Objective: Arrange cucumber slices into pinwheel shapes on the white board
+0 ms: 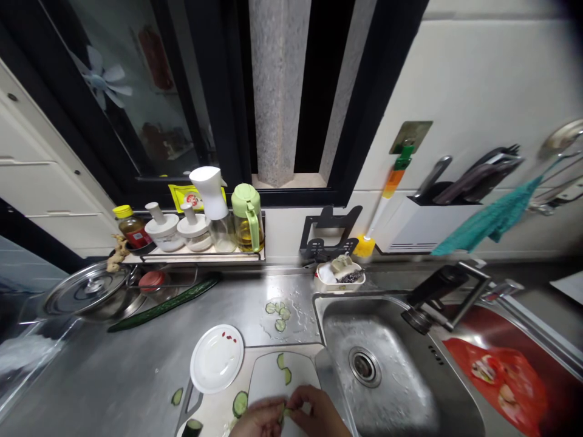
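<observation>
In the head view, the left hand (pixel 259 420) and right hand (pixel 315 411) are meeting over the cutting board (pixel 263 380), their fingers closing on a small cucumber piece (pixel 286 411) between them. The board is lying toward the near edge of the bench (pixel 122 382), just left of the sink (pixel 387 388). Two cut slices (pixel 286 376) are lying beyond the hands on the board, and a larger slice (pixel 240 403) is lying left of them. A white plate (pixel 217 359) is overlapping the board's far left corner, bearing red bits. More slices (pixel 280 325) are lying on wet steel toward the bench's far edge, while a whole cucumber (pixel 166 305) is stretching along its far left part.
</observation>
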The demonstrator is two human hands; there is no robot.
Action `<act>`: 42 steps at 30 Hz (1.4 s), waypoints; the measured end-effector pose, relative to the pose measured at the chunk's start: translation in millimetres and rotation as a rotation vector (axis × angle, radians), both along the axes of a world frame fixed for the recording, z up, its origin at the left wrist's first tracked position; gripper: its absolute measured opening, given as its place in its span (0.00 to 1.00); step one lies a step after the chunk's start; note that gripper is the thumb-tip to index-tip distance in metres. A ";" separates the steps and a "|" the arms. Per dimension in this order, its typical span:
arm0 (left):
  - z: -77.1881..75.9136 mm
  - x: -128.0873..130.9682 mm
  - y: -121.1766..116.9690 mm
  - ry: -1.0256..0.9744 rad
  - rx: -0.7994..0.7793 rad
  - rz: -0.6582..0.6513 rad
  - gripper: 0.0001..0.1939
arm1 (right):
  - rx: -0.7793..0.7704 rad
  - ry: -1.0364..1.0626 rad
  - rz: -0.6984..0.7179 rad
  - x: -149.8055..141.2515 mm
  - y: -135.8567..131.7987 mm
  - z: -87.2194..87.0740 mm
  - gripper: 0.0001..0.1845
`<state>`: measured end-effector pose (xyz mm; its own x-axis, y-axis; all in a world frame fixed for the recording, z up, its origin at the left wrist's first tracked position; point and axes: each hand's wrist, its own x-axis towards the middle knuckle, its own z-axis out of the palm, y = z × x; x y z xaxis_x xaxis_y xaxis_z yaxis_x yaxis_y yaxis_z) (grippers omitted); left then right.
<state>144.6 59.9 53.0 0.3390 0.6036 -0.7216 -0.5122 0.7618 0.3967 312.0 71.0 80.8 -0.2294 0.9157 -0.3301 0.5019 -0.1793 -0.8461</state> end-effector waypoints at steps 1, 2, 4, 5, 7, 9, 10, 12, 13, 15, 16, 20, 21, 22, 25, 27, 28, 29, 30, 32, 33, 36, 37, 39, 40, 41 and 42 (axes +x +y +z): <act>-0.6 0.2 2.2 0.018 0.001 0.032 0.20 | -0.020 0.012 -0.011 0.0 3.5 2.2 0.04; -1.2 0.2 4.6 0.041 0.003 0.060 0.21 | -0.032 0.024 -0.025 -0.2 7.4 4.4 0.03; -2.3 0.1 10.0 0.124 0.023 0.080 0.21 | -0.034 0.036 -0.037 -1.0 16.0 7.5 0.03; -3.0 0.3 13.0 0.185 0.040 0.069 0.20 | -0.020 0.017 -0.035 -1.5 20.6 7.9 0.03; -4.5 1.4 19.1 0.336 0.091 0.037 0.16 | 0.019 -0.068 -0.019 -2.4 29.9 6.7 0.04; -5.9 3.8 24.8 0.499 0.189 0.014 0.11 | 0.058 -0.175 -0.009 -3.4 39.3 3.7 0.06; -6.2 5.4 27.3 0.583 0.248 -0.001 0.09 | 0.075 -0.219 -0.005 -4.0 43.9 2.1 0.06; -5.6 8.7 31.3 0.770 0.354 -0.059 0.04 | 0.105 -0.284 0.006 -5.4 52.5 -0.9 0.07; -4.6 10.4 32.8 0.880 0.393 -0.100 0.03 | 0.121 -0.318 0.018 -6.2 56.4 -2.2 0.08; -1.9 13.6 34.9 1.094 0.440 -0.172 0.04 | 0.151 -0.392 0.043 -8.1 62.7 -4.2 0.08; -0.5 15.0 35.6 1.179 0.452 -0.194 0.06 | 0.163 -0.428 0.055 -9.2 65.1 -4.9 0.09; 3.5 19.4 37.2 1.293 0.470 -0.260 0.11 | 0.187 -0.537 0.114 -13.3 70.6 -4.9 0.09; 4.5 20.0 37.4 1.301 0.468 -0.275 0.11 | 0.190 -0.555 0.129 -14.1 71.1 -4.2 0.09; 5.7 20.4 37.6 1.308 0.464 -0.284 0.11 | 0.191 -0.571 0.141 -14.8 71.4 -3.3 0.10; 9.8 21.2 38.3 1.310 0.446 -0.300 0.11 | 0.192 -0.610 0.164 -15.9 71.4 -0.6 0.10; 11.6 21.8 38.9 1.300 0.432 -0.307 0.11 | 0.194 -0.629 0.172 -16.3 70.9 0.2 0.11; 11.7 22.1 39.2 1.297 0.425 -0.313 0.10 | 0.195 -0.637 0.175 -16.5 70.6 0.3 0.11; 11.3 22.5 39.5 1.296 0.421 -0.318 0.10 | 0.198 -0.645 0.176 -16.8 70.3 0.2 0.12; 10.4 22.8 39.8 1.297 0.416 -0.322 0.10 | 0.200 -0.652 0.180 -17.2 70.1 0.0 0.12; 8.3 23.1 40.1 1.289 0.415 -0.327 0.10 | 0.206 -0.662 0.190 -18.2 70.1 -0.6 0.13; 7.4 23.1 40.2 1.283 0.418 -0.326 0.10 | 0.210 -0.667 0.196 -18.8 70.2 -0.9 0.13; 6.5 23.0 39.8 1.270 0.426 -0.311 0.10 | 0.213 -0.677 0.214 -20.4 70.9 -1.2 0.13; 6.7 23.0 39.4 1.269 0.436 -0.303 0.10 | 0.212 -0.681 0.216 -20.7 71.0 -1.1 0.12; 7.0 23.1 38.6 1.268 0.458 -0.291 0.10 | 0.210 -0.687 0.217 -21.0 70.9 -0.8 0.12; 6.8 23.3 38.1 1.267 0.467 -0.289 0.10 | 0.211 -0.689 0.215 -21.1 70.6 -0.7 0.12; 6.3 23.7 37.7 1.271 0.472 -0.292 0.10 | 0.213 -0.691 0.214 -21.1 70.1 -0.6 0.12; 5.6 24.1 37.3 1.276 0.469 -0.298 0.10 | 0.215 -0.691 0.213 -21.2 69.4 -0.6 0.12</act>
<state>168.6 97.2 58.6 -0.2358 0.8951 -0.3785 0.5496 0.4440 0.7077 290.7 140.4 80.3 -0.2148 0.9350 -0.2822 0.9364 0.1150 -0.3317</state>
